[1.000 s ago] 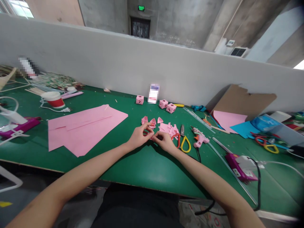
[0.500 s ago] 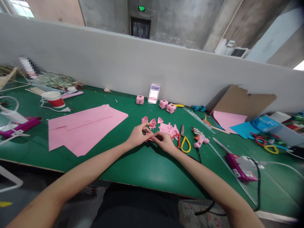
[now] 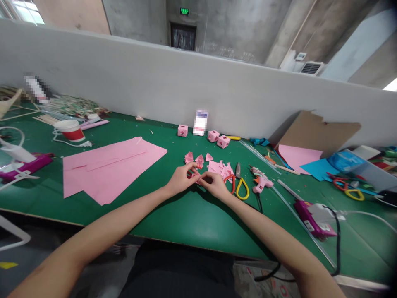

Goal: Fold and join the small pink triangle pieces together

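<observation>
Over the green table, my left hand (image 3: 181, 179) pinches a small piece of pink paper (image 3: 194, 175). My right hand (image 3: 214, 184) meets it from the other side, thumb and fingertips closed on the same piece; much of the paper is hidden by the fingers. Just beyond lie small folded pink paper pieces (image 3: 189, 157). To the right of them is a heap of pink paper scraps (image 3: 221, 168). Beside my right hand rest scissors (image 3: 242, 188) with red and yellow handles. Farther back stand three pink paper cubes (image 3: 182, 130) with cut-out holes.
Large pink sheets (image 3: 108, 174) lie on the left. A pink glue gun (image 3: 262, 183) sits right of the scissors, near clear plastic strips and a purple power strip (image 3: 314, 219). At left are a paper cup (image 3: 70, 130) and another power strip (image 3: 27, 165). A grey partition (image 3: 139, 82) borders the back.
My left fingers have shifted slightly around the small pink paper, with the index finger lower. My right hand stays nearly still, and the things on the table have not moved.
</observation>
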`<state>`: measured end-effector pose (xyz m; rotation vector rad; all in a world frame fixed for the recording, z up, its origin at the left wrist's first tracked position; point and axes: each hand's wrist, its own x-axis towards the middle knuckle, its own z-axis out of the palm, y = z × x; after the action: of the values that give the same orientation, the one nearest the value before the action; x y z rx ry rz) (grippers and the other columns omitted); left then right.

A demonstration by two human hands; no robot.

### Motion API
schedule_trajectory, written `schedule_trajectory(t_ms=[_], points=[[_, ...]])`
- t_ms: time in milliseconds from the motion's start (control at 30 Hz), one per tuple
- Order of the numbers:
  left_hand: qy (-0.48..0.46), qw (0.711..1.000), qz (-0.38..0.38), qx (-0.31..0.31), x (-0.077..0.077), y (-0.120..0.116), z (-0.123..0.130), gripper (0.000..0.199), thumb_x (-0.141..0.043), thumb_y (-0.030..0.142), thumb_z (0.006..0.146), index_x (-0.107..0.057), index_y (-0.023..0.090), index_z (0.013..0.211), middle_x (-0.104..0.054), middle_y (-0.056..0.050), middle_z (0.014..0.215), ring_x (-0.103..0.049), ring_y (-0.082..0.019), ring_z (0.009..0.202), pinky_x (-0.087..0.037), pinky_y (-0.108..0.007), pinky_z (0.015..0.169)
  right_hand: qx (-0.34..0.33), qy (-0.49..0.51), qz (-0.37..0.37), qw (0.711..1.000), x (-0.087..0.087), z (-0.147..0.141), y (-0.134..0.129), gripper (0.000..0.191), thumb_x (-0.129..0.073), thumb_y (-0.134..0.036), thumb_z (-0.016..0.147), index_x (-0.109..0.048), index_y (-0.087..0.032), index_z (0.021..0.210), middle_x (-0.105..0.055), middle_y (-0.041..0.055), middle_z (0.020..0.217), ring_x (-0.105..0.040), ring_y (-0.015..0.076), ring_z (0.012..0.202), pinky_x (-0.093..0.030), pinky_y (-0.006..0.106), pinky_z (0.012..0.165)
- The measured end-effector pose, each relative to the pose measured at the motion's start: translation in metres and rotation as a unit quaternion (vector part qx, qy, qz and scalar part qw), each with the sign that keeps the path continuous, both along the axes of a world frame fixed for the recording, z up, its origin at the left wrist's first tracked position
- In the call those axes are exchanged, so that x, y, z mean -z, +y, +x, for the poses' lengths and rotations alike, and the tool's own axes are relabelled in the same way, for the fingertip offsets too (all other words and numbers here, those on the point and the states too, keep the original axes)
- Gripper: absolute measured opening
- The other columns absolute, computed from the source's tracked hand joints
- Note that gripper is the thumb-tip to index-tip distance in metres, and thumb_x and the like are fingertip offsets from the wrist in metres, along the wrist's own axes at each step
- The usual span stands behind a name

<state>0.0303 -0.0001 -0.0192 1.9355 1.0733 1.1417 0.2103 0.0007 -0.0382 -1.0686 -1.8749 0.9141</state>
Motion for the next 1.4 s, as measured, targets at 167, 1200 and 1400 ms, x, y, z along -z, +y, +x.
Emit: schedule_trajectory(t_ms=[167,1200,1400], points=[[-0.018,1.000,0.003,0.007,0.0003,0.0004,0.0005,0.034,-0.060,0.040,0.083,-0.058,0.018,0.109,-0.070,-0.003,0.089,-0.067,-0.016,0.078,-0.052,-0.025,0.070,0.017,0.003,0.002,1.000,-0.0015,0.0003,-0.0006,0.028,-0.062,-0.044,0.082,-0.063,-0.017,0.072,-0.064,0.0003,0.066,-0.056,0.0134,0.059,-0.043,0.024,0.055],[-0.014,1.000,-0.016,-0.007,-0.0001,0.0025,-0.0035,0.035,-0.064,0.034,0.081,-0.055,0.021,0.114,-0.076,-0.004,0.093,-0.072,-0.021,0.087,-0.055,-0.033,0.084,0.020,-0.003,-0.036,0.999,-0.0053,-0.0001,-0.0037,0.030,-0.060,-0.047,0.084,-0.065,-0.018,0.085,-0.066,0.0014,0.064,-0.059,0.0143,0.056,-0.044,0.023,0.052],[-0.033,0.997,-0.067,0.015,0.0002,0.0052,-0.0026,0.036,-0.065,0.032,0.079,-0.055,0.020,0.112,-0.075,-0.007,0.098,-0.072,-0.022,0.089,-0.057,-0.033,0.082,0.041,-0.010,-0.024,0.999,-0.0035,-0.0004,-0.0021,0.036,-0.056,-0.052,0.085,-0.066,-0.018,0.083,-0.065,0.0018,0.064,-0.058,0.0141,0.055,-0.043,0.024,0.051]])
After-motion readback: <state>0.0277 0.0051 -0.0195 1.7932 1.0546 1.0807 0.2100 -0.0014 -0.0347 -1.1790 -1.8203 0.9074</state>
